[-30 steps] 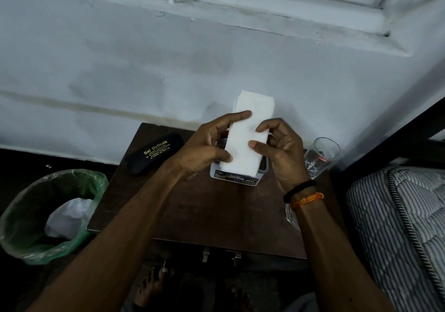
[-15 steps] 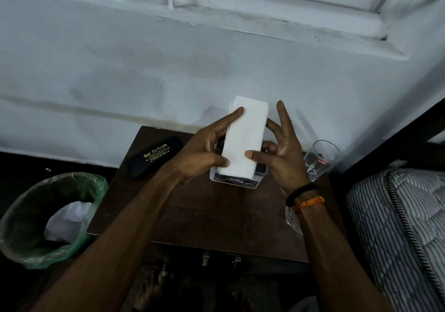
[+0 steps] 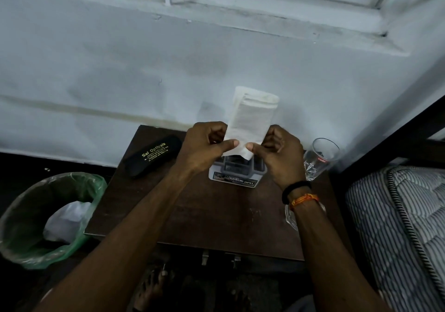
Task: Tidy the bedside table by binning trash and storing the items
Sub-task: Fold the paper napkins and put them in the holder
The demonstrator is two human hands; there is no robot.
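Head camera looks down on my two hands raised over the bedside table (image 3: 216, 220). My left hand (image 3: 204, 146) and my right hand (image 3: 280, 153) each pinch the lower edge of a folded white cloth (image 3: 250, 124), thumbs in front and fingers curled behind, so it stands upright between them with its folded top edge toward the wall. Directly beneath the cloth, on the tabletop, sits a small white organiser box (image 3: 234, 175) with dark compartments. To its left lies a black spectacle case (image 3: 151, 155) with gold lettering. A clear drinking glass (image 3: 321, 157) stands near the table's right edge, beside my right wrist. On the floor to the left, a bin (image 3: 26, 217) lined with green plastic holds crumpled white trash. A striped mattress (image 3: 404, 227) lies to the right.
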